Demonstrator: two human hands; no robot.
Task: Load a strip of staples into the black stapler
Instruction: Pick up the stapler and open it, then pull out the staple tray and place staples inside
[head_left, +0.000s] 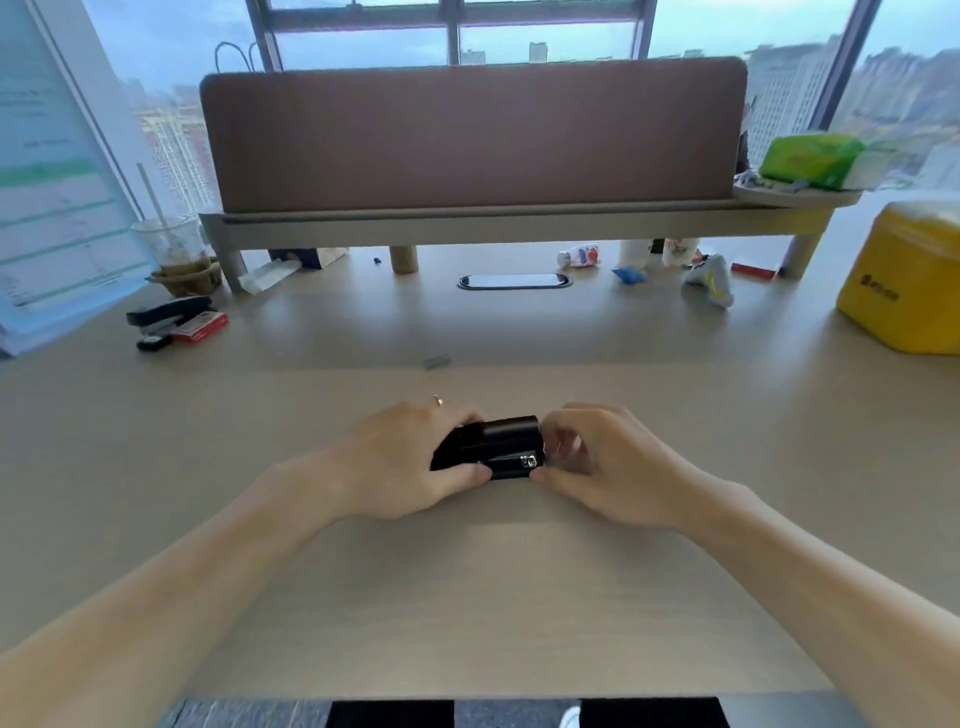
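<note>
The left hand (410, 457) has its grip closed around the black stapler (493, 447), thumb along the near edge and fingers curled over the far side, with a ring (438, 399) on one finger. The right hand (597, 462) meets the stapler's right end, its thumb and fingertips pinched together against the end by a small metal part; whether they hold a strip of staples there is too hidden to tell. The stapler sits low over the tabletop (467, 597), near its middle, in front of the person. Farther back on the tabletop lies a short loose strip of staples (436, 360). At far left, a second black stapler (169, 312) rests beside a red staple box (200, 327).
</note>
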